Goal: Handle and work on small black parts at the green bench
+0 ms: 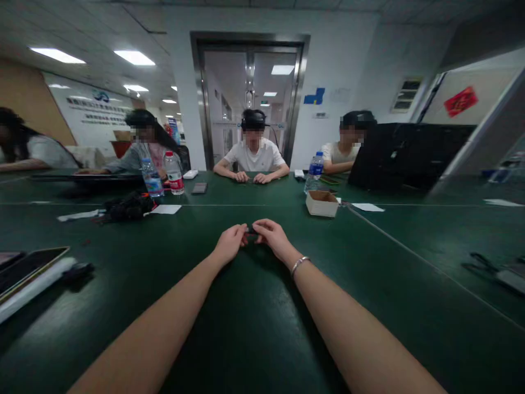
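Note:
Both my arms reach forward over the dark green table. My left hand is closed, thumb and fingers pinching one end of a small dark object. At the opposite end, my right hand pinches the same object; a silver bracelet circles that wrist. The object is short and mostly covered by my fingertips, so its kind does not show. It is held just above or on the table; I cannot tell which.
An open cardboard box stands ahead to the right, near a blue-capped bottle. Two bottles, including a red-capped one, and black cables are ahead left. A phone lies at left. Several people sit around the table.

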{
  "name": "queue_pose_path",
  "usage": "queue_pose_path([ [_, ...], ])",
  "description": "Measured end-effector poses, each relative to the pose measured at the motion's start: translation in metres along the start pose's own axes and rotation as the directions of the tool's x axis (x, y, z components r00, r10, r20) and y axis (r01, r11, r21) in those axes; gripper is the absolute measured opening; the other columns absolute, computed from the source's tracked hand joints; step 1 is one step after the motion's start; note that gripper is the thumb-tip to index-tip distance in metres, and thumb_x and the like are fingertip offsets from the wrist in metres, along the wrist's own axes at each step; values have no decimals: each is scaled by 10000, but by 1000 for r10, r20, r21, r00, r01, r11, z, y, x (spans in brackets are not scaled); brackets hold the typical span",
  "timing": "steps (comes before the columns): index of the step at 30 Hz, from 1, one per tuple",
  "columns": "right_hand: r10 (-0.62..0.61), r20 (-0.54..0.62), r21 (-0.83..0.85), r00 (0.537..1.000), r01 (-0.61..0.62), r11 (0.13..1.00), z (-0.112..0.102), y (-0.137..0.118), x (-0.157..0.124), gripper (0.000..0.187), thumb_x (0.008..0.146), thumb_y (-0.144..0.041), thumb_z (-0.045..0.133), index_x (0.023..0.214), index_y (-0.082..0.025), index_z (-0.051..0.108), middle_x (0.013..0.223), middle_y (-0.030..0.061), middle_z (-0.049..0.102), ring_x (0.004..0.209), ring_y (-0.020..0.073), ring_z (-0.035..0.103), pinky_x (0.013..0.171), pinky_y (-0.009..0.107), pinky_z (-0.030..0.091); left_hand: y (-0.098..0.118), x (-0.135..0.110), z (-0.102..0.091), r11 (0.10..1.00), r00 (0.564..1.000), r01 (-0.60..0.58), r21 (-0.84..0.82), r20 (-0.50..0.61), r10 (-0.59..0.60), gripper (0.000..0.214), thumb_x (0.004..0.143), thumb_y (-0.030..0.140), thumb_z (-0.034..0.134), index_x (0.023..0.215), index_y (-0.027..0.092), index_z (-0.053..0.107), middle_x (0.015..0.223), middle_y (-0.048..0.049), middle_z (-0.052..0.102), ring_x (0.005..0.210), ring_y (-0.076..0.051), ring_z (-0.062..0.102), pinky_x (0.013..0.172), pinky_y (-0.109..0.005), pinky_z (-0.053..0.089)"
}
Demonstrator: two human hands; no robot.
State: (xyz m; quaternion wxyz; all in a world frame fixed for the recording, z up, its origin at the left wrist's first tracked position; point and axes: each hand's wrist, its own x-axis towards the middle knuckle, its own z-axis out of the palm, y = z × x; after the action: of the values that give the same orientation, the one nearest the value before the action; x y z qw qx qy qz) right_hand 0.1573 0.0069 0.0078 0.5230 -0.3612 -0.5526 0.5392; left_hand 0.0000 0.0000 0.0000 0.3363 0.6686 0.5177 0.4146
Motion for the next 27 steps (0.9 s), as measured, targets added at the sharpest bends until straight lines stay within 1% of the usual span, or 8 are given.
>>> queue_pose_path([
  [2, 2, -9, 16, 1000, -2, 1000, 0, 1, 1, 292, 620, -359, 736, 796, -163, 613, 684, -27, 617, 423, 56, 497, 495, 239, 449, 0, -2, 0, 996, 997, -77, -33, -28, 76, 246, 790, 410, 509, 835, 178, 577, 749, -18, 613, 692, -139, 562, 696, -281, 442],
  [5, 9, -9, 42, 1000, -8, 999, 0, 1, 1, 288, 612, -362, 744, 779, -168, 611, 641, -39, 600, 416, 54, 479, 518, 253, 472, 2, -4, -1, 992, 997, -72, -100, -33, 69, 290, 714, 330, 610, 962, 186, 562, 864, -32, 640, 785, -147, 587, 727, -272, 447],
  [10, 18, 5, 54, 1000, -18, 998, 1, -1, 0, 280, 607, -350, 749, 770, -164, 616, 648, -33, 610, 424, 52, 478, 524, 250, 476, 6, -4, -1, 987, 1000, 28, -159, 2, -28, 305, 829, 441, 439, 907, 167, 548, 646, -6, 582, 617, -136, 552, 579, -251, 415],
  [12, 21, 1, 60, 1000, -21, 998, 1, -2, -1, 277, 609, -345, 748, 771, -164, 615, 636, -36, 607, 419, 52, 473, 529, 255, 485, 6, -4, -1, 984, 999, -13, -178, -44, 5, 299, 804, 383, 504, 1014, 169, 507, 670, 6, 576, 637, -127, 552, 585, -237, 413],
  [15, 33, -3, 75, 999, -33, 997, 1, -2, 0, 278, 615, -346, 745, 779, -166, 613, 613, -42, 600, 413, 53, 467, 548, 270, 503, 8, -5, -1, 973, 994, -22, -230, -113, -4, 528, 750, 320, 599, 1204, 190, 363, 789, -3, 591, 716, -131, 572, 579, -218, 413],
  [20, 29, -12, 65, 1000, -28, 998, 0, -3, 0, 275, 612, -342, 747, 773, -165, 612, 624, -40, 605, 416, 53, 476, 537, 261, 498, 12, -6, -1, 976, 993, 45, -214, -98, -67, 399, 847, 369, 470, 1184, 176, 380, 705, 5, 566, 620, -119, 538, 544, -222, 399],
  [24, 42, -5, 67, 999, -41, 997, 0, -3, -1, 276, 615, -340, 746, 783, -167, 614, 646, -32, 618, 417, 52, 475, 554, 273, 509, 8, -3, -1, 973, 991, -30, -228, -132, 0, 539, 740, 259, 620, 1213, 192, 370, 829, -11, 583, 735, -122, 562, 639, -233, 431],
  [27, 39, -7, 65, 999, -39, 997, 0, -3, -1, 269, 622, -341, 742, 785, -169, 615, 654, -30, 623, 420, 52, 477, 553, 269, 507, 6, -2, -1, 968, 992, 34, -249, -111, -64, 495, 777, 349, 580, 1200, 179, 387, 812, -24, 590, 701, -133, 562, 597, -240, 421],
])
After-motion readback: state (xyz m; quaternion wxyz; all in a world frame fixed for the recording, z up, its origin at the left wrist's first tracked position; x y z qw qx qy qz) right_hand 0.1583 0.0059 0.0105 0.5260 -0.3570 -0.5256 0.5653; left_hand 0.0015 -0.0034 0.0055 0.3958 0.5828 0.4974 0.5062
